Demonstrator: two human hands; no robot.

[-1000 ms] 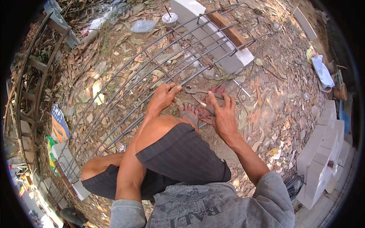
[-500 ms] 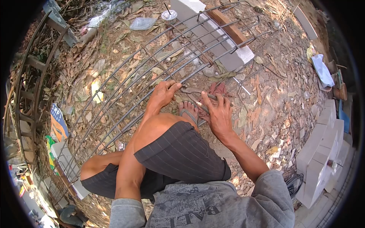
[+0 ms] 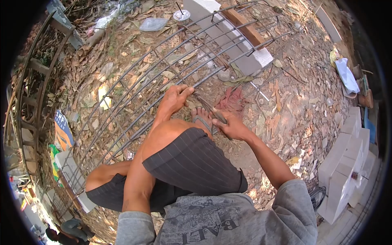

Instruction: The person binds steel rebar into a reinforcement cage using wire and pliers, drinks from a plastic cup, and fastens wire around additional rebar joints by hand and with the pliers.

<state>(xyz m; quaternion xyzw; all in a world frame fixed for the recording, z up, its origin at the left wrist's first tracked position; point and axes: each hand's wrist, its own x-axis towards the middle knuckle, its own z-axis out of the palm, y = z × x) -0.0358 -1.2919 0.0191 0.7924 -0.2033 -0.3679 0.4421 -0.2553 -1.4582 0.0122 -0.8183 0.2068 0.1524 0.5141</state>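
Observation:
My right hand [image 3: 232,125] is wrapped round the handles of metal pincers [image 3: 207,105], whose jaws point up and left at the rebar near my left fingertips. My left hand [image 3: 175,98] has its fingers pressed together at a bar of the rebar cage [image 3: 163,73]; anything small between them is too small to make out. The cage lies slantwise from lower left to upper right. Below the pincers is my sandalled foot [image 3: 202,119], and a dull red cloth [image 3: 230,102] lies on the ground beyond my right hand.
A pale block [image 3: 228,41] with a wooden piece [image 3: 243,25] supports the cage's far end. Another pale block [image 3: 71,167] stands at its near end. Stacked blocks [image 3: 345,163] are at right. Another person [image 3: 73,230] shows at the lower left edge.
My right hand has turned and closed round the pincer handles, which were spread before. The pincers are now slimmer and more upright. My left hand has hardly moved. More of the other person shows.

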